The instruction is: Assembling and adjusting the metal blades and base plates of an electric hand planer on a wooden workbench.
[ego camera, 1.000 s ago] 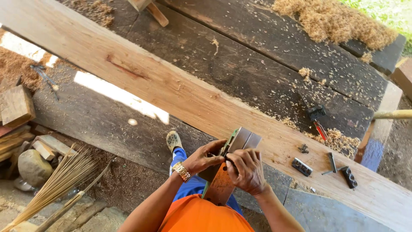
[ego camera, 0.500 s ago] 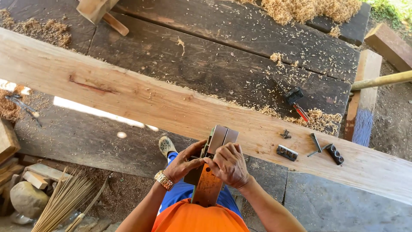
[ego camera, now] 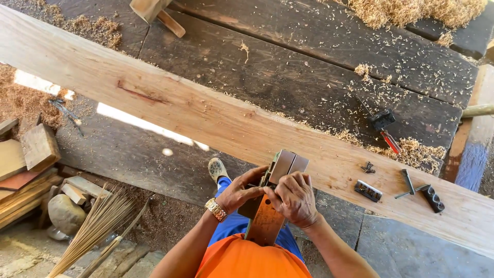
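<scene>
Close against the person's body, at six o'clock in the view, both hands work on a wooden hand plane (ego camera: 272,206) held upright between them, its far end resting against the near edge of a long pale plank (ego camera: 206,118). The left hand (ego camera: 239,191), a gold watch (ego camera: 216,209) on its wrist, curls around the plane's left side, fingers closed on the body. The right hand (ego camera: 294,198) wraps over the top and right side, fingers bent down at the middle of the tool. Judging by this grip, the step in hand looks like setting or fitting the plane's blade; the next move would call for a steady hold by the left hand while the right makes small adjustments.

Toward three o'clock, on the plank, lie a small metal block (ego camera: 368,191), a T-shaped key (ego camera: 409,184) and a black part (ego camera: 432,198). At nine o'clock a broom of thin straws (ego camera: 98,226) leans beside wood offcuts (ego camera: 31,159). Farther off, at twelve and one o'clock, dark boards (ego camera: 309,67) carry heaps of wood shavings (ego camera: 411,13).
</scene>
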